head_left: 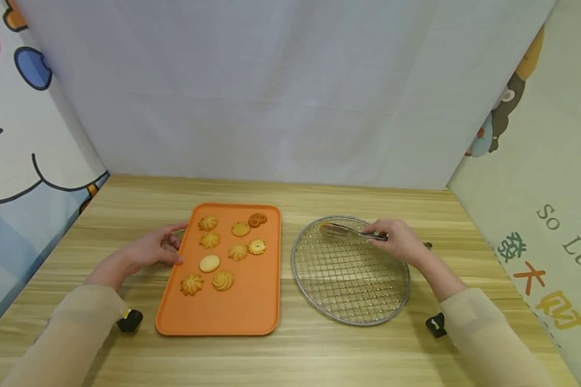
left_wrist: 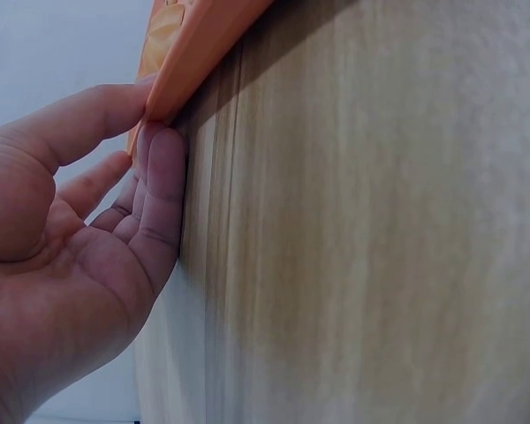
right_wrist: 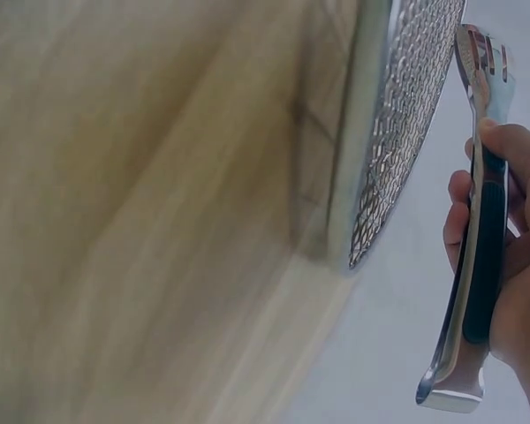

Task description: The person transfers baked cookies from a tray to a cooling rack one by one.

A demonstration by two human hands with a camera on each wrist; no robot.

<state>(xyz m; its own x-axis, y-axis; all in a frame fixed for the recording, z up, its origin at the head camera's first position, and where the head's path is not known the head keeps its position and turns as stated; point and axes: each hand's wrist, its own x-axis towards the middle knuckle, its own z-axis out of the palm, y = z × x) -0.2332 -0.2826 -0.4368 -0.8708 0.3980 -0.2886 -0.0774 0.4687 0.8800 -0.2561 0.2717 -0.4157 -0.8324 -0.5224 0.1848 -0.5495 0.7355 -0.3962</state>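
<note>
My left hand (head_left: 150,250) is at the left side of an orange tray (head_left: 222,317), and its thumb and fingers pinch the rim, as the left wrist view shows with the tray edge (left_wrist: 203,66). Several cookies (head_left: 210,263) of different shapes lie on the tray, mostly in its upper part. With my right hand (head_left: 397,239) I grip metal tongs (head_left: 348,230) with dark handle grips, above a round wire mesh rack (head_left: 351,279). A small yellow-orange piece, perhaps a cookie, shows at the tongs' tips. In the right wrist view the tongs (right_wrist: 477,256) are beside the mesh.
The tray and rack stand side by side on a wood-grain table (head_left: 319,355). A pale cloth (head_left: 281,107) hangs behind, with printed cloths at left and right. A small dark piece (head_left: 427,245) sticks out behind the right wrist.
</note>
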